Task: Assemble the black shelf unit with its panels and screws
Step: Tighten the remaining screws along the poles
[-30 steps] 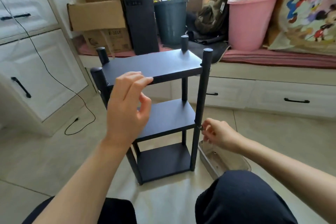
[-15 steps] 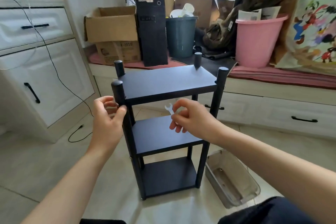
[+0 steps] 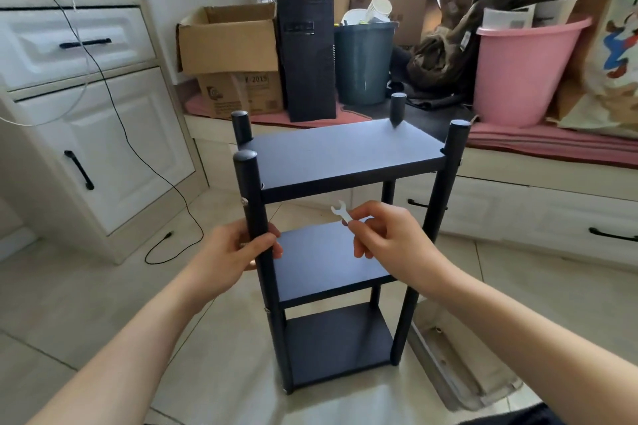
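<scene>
Black and matte, the three-tier shelf unit (image 3: 341,252) stands upright on the pale tiled floor (image 3: 86,304), its long axis vertical and its four round posts rising a little above the top panel (image 3: 341,152). The panels lie level, their long sides running left to right across the view, with the middle panel (image 3: 324,259) and bottom panel (image 3: 338,342) stacked below.

The left hand (image 3: 231,252) wraps around the near-left post (image 3: 257,235) between the top and middle panels, thumb in front of the post and fingers curled behind it. A small screw head (image 3: 244,201) shows on that post just under the top panel.

The right hand (image 3: 390,235) hovers over the middle panel, apart from the shelf, and pinches a small white flat wrench (image 3: 341,211) between thumb and fingertips, the other fingers loosely curled. The wrench tilts up and to the left, its open jaw end uppermost.

A clear plastic tray (image 3: 459,366) lies on the floor just right of the unit. Behind, a low bench carries cardboard boxes (image 3: 228,41), a black computer tower (image 3: 307,52), a dark bin (image 3: 364,62) and a pink bucket (image 3: 524,69). A white cabinet (image 3: 79,121) stands at left.
</scene>
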The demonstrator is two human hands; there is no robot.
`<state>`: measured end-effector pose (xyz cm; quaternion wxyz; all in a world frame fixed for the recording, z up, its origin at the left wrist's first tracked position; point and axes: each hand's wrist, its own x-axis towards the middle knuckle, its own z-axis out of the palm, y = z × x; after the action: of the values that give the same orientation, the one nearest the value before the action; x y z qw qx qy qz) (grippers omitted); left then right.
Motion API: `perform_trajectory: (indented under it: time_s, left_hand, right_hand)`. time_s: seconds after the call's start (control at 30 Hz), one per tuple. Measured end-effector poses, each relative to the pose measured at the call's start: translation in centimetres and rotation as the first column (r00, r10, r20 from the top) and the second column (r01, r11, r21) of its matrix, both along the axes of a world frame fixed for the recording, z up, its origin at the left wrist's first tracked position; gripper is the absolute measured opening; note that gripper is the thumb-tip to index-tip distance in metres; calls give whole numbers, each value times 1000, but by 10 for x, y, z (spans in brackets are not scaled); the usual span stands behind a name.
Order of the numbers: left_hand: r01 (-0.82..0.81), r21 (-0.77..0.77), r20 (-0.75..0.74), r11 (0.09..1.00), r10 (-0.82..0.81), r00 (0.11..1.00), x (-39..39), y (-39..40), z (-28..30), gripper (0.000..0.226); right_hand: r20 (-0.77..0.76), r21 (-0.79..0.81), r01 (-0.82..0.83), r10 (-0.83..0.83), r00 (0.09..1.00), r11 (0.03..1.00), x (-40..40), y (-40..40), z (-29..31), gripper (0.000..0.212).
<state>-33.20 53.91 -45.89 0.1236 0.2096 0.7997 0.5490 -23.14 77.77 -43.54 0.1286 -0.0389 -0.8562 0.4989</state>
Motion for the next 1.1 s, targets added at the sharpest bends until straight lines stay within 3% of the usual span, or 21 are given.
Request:
perform_trajectory:
  time_s: [0.2,0.37,0.57,0.67,0.8,0.9,1.0,1.1]
  left_hand:
    - [-49,122,-116,991,63,991,7,8,16,26]
    - [-63,324,-133,944,111,985,18,13,26,30]
    - [1,366,-254,931,99,962,37,49,34,22]
    - [4,355,-291,935,106,951,40,67,37,14]
    - [8,370,-309,929,114,944,39,84,38,22]
    - [28,351,-333,936,97,938,37,91,41,28]
    - [63,337,-339,939,58,939,37,93,44,37]
    - [84,337,-341,938,38,939,38,93,45,32]
  right_hand:
    - [-90,-112,20,-31,995,994,-5,0,6,12]
    - [-172,-200,-26,-9,985,980,-5,-4,12,11]
    - [-277,-266,-33,-44,960,963,-8,-23,28,14]
    - [-246,-333,25,-113,963,943,-10,-26,34,21]
    - [-112,-553,64,-150,982,831,-13,-24,38,21]
    - [-105,-547,85,-169,980,833,-15,-21,37,20]
    - [-182,-478,76,-184,966,875,-18,-16,37,16]
    - [-269,-407,57,-179,946,912,-22,-11,36,14]
